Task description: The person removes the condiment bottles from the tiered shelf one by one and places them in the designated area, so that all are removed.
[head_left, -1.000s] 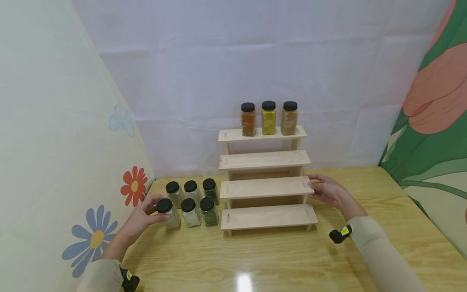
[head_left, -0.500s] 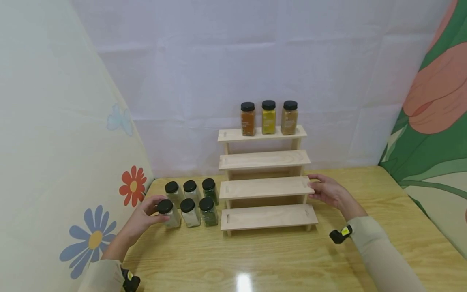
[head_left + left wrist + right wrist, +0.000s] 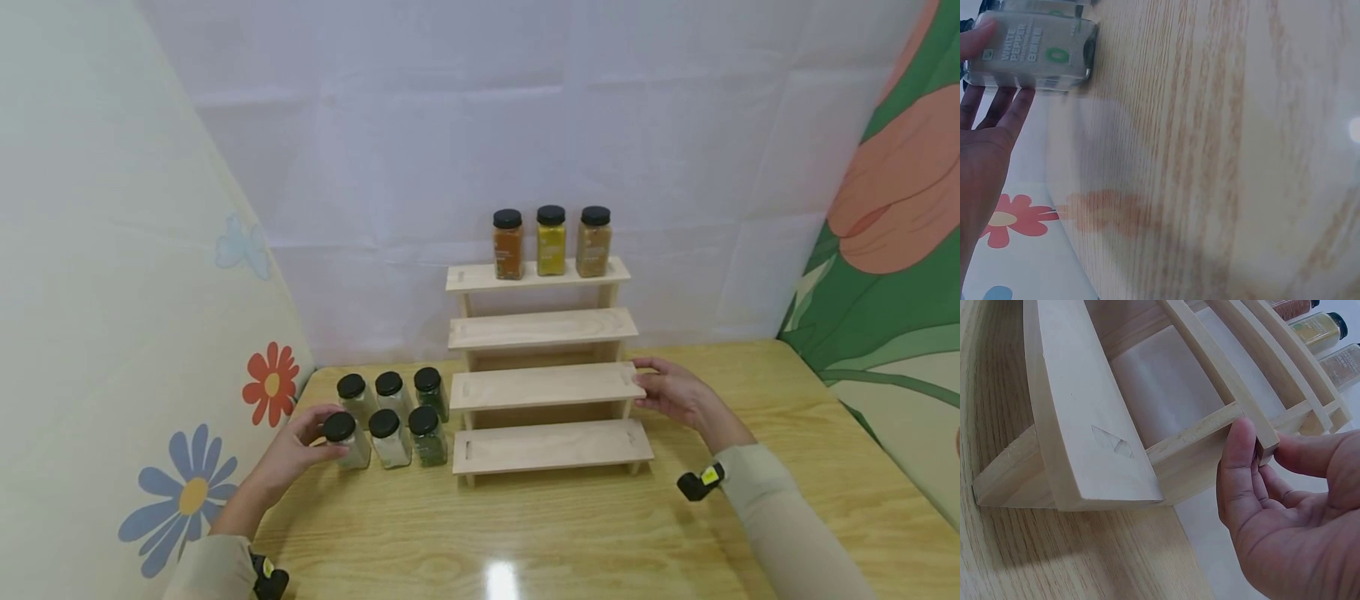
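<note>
My left hand (image 3: 295, 450) grips a black-lidded glass spice jar (image 3: 352, 447) at the front left of a group of jars. Its label reads "white pepper" in the left wrist view, where my thumb lies on one side of the jar (image 3: 1035, 50) and several fingers on the other. On the right, my right hand (image 3: 672, 395) pinches the end of the third step down of a pale wooden tiered rack (image 3: 551, 446). The right wrist view shows thumb and fingers on either side of that step's end (image 3: 1266, 447).
Two more front jars, one pale (image 3: 392, 446) and one green (image 3: 430, 444), stand beside the gripped one, with several behind. On the rack's top step are an orange jar (image 3: 508, 250), a yellow jar (image 3: 551, 247) and a tan jar (image 3: 594, 247). A white cloth (image 3: 450, 125) hangs behind.
The view has shifted very slightly. Both hands keep their places, the left on the white pepper jar and the right on the rack.
</note>
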{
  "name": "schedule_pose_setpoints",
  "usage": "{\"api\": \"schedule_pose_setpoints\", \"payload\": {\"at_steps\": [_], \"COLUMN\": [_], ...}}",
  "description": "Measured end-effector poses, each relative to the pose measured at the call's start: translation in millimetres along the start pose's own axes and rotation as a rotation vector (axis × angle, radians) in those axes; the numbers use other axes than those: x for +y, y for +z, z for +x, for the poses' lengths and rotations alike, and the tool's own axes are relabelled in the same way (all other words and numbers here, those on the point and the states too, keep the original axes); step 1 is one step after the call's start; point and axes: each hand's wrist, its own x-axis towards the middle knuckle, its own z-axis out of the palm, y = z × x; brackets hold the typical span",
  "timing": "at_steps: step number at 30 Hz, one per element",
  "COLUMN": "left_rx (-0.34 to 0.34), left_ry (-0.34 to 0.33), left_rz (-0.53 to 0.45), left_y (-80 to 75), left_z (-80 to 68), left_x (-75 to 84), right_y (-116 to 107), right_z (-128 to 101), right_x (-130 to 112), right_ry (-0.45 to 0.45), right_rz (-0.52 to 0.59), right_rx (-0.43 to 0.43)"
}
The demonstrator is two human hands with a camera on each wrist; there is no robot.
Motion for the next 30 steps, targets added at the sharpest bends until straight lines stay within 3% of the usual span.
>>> {"api": "schedule_pose_setpoints", "payload": {"at_steps": [20, 25, 30], "left_rx": [-0.017, -0.043, -0.012], "left_ry": [-0.037, -0.045, -0.033], "left_rz": [0.052, 0.118, 0.21], "left_y": [-5.7, -6.9, -7.7], "left_z": [1.6, 3.0, 6.2], "left_x": [1.1, 10.1, 26.9], "right_y": [0, 0, -1], "right_z": [0, 1, 2], "right_x": [-1, 1, 3], "right_ry": [-0.001, 0.0, -0.005], "right_rz": [0.014, 0.019, 0.024], "right_rx": [0.001, 0.009, 0.007]}}
